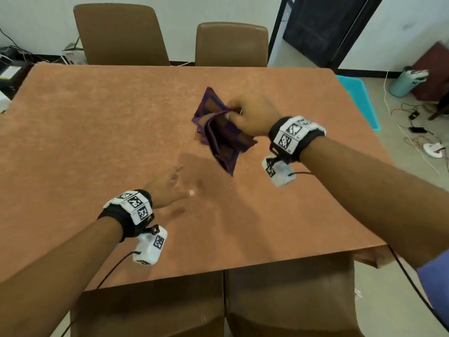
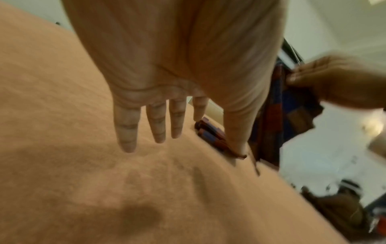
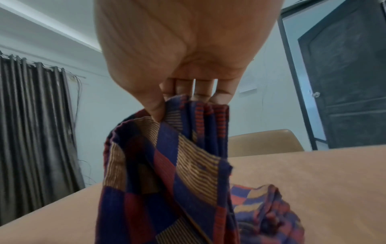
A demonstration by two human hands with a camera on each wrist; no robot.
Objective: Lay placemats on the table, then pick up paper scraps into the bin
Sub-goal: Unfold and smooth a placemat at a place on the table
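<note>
The right hand [image 1: 252, 115] was up over the middle of the table [image 1: 97, 132], fingers and thumb pinched on the top edge of a bunch of placemats [image 1: 221, 132]. The cloth, checked in blue, red and tan stripes, hung down from that grip in loose folds. In the right wrist view the thumb [image 3: 155, 107] pressed the fabric against the fingertips, and a second crumpled heap of the same weave [image 3: 265, 213] lay on the tabletop just beyond the hanging piece, toward the far edge.

The left hand [image 1: 170, 190] hovered low over the table nearer the front edge, blurred in the head view. From the left wrist view its fingers [image 2: 127, 128] were stretched out straight and spread, holding nothing, palm facing the cloth-covered surface, well apart from the placemats.

Two brown chairs [image 1: 230, 45] stood tucked at the far edge, two more at the near edge. A turquoise tray [image 1: 359, 98] sat on the floor by the right edge, with cables scattered beyond it.
</note>
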